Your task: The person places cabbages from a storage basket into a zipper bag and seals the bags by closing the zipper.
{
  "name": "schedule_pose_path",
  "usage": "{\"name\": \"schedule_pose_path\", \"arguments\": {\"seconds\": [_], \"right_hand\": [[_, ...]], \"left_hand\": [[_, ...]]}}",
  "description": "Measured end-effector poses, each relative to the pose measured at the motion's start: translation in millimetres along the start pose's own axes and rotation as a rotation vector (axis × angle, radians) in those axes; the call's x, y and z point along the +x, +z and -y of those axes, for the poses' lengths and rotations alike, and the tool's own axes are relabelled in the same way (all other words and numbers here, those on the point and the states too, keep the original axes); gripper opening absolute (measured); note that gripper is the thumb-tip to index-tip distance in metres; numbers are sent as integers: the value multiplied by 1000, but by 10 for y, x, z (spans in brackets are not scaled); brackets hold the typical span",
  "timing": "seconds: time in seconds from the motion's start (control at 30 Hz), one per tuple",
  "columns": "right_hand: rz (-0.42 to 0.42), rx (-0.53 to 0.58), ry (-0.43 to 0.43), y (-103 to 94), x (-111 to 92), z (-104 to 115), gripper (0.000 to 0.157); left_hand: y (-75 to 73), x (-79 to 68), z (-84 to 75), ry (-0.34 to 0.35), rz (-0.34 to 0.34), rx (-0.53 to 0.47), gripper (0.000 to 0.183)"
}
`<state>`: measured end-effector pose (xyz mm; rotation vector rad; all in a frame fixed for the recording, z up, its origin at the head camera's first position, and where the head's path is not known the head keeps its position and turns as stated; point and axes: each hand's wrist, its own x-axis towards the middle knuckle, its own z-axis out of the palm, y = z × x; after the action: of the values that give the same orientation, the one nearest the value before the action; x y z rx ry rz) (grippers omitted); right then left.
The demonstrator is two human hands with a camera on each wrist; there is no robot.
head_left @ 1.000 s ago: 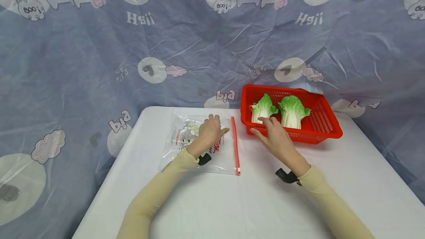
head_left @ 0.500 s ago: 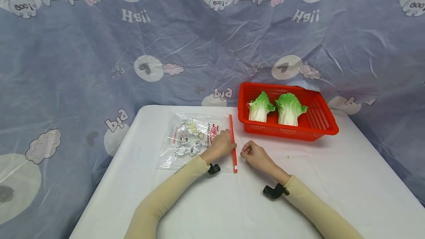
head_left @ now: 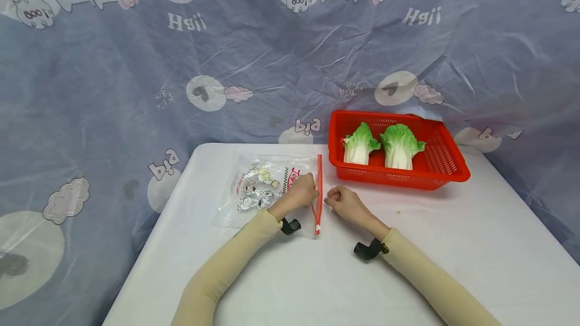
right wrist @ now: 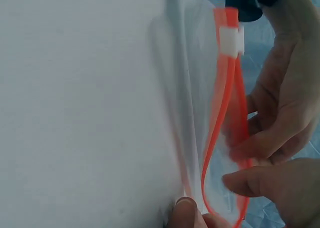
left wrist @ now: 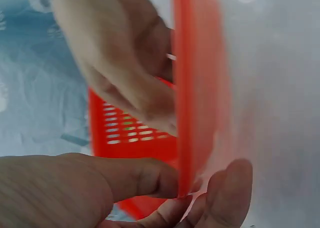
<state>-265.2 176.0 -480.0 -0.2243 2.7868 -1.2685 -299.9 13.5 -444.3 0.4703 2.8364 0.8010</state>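
A clear printed zip bag (head_left: 260,187) lies flat on the table, its red zip edge (head_left: 319,180) facing right and parted into two strips midway, with a white slider (right wrist: 230,41) at the near end. My left hand (head_left: 300,192) pinches one strip between thumb and fingers, as the left wrist view shows. Across the edge, my right hand (head_left: 349,206) has its fingers curled at the other strip; in the right wrist view its thumb (right wrist: 255,182) reaches into the mouth while a fingertip (right wrist: 183,213) stays outside. The printed side is partly hidden by my left hand.
Behind my right hand stands a red slotted basket (head_left: 437,175) holding a smaller Chinese cabbage (head_left: 360,146) and a larger Chinese cabbage (head_left: 400,148). A small green scrap (head_left: 399,212) lies on the white tablecloth (head_left: 317,286). A patterned blue curtain (head_left: 254,54) hangs close behind.
My left hand has moved right across the bag to its red edge. My right hand has come from the basket's front to that edge. The two red strips have come apart.
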Motion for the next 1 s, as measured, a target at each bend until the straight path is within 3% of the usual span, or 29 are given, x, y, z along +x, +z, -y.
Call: {"name": "schedule_pose_path", "arguments": {"seconds": [0.17,0.37,0.5,0.67,1.0], "right_hand": [[-27,59,6,24,137,75,34],[-127,170,27,37,237,232,26],[-192,173,31,47,285,293,18],[-181,177,33,75,324,311,16],[-180,118,25,136,390,213,12]], "left_hand": [[-236,-94,-88,-8,36,-98,11],[-556,-222,-116,-1,15,-178,11],[-739,-291,-116,-11,-104,-257,13],[-889,-359,-88,17,-287,-299,14],[-1157,-499,-48,36,-451,-330,14]]}}
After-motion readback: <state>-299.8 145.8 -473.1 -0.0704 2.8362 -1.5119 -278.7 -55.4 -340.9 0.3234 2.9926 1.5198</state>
